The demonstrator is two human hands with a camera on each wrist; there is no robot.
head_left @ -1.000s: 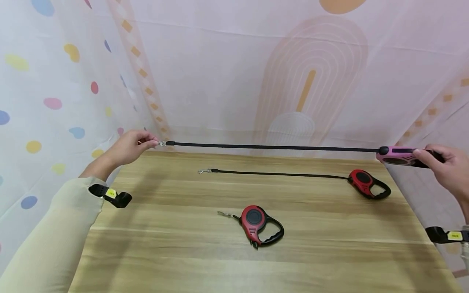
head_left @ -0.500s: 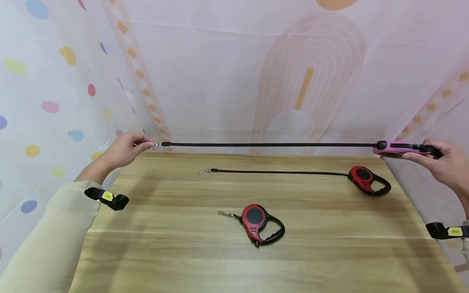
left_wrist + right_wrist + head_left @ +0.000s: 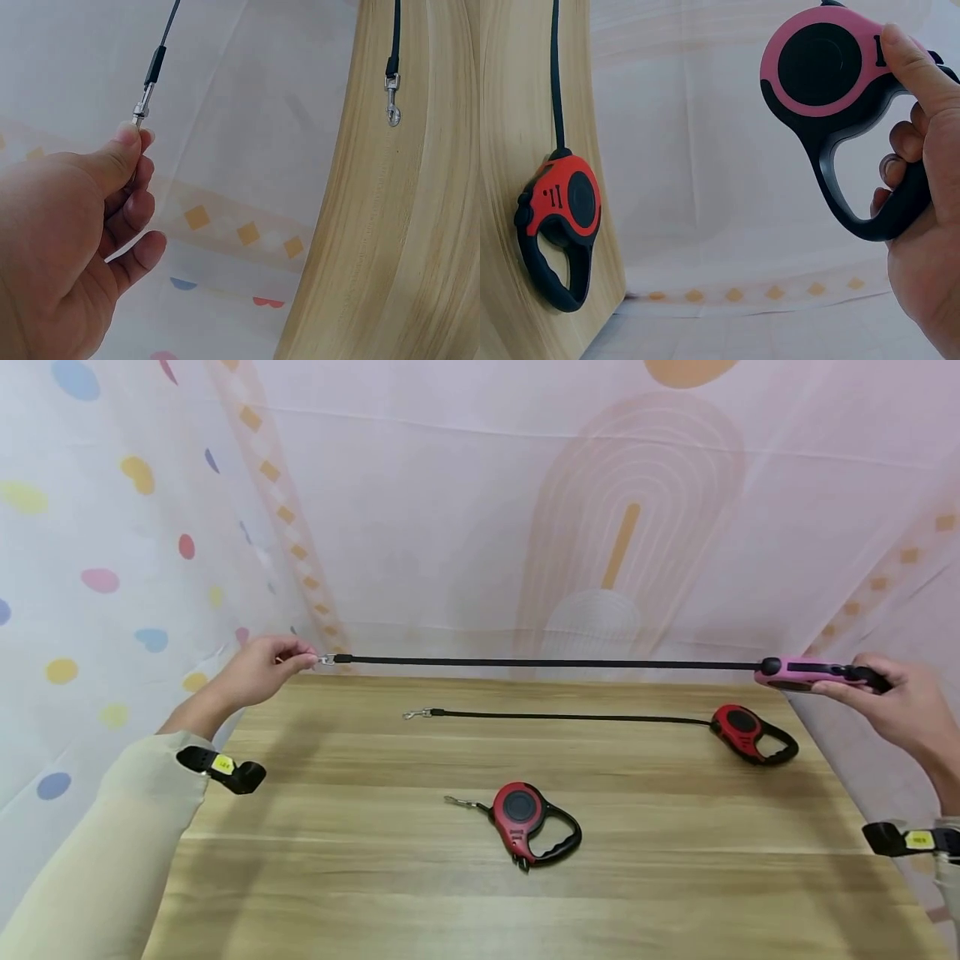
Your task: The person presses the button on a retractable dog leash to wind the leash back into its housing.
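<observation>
Pink retractable leash [image 3: 795, 671]: housing was gripped in the right hand [image 3: 896, 710]; its clip [image 3: 141, 112] was pinched by the left hand [image 3: 258, 672]. Cord [image 3: 547, 663] was drawn fully taut between both hands, above the table [image 3: 675, 877]. Retraction was judged outstanding.

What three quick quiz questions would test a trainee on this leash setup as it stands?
1. True or false: the pink leash case is lying on the table.
2. Which hand pinches the metal clip of the stretched cord? A) left hand B) right hand
3. How many red leash cases lie on the table, and which has its cord pulled out?

Key
1. False: the right hand holds it in the air, beyond the table's far right corner.
2. A.
3. Two; the far red case has its cord pulled out along the wood, while the near red case shows only its clip.
</observation>
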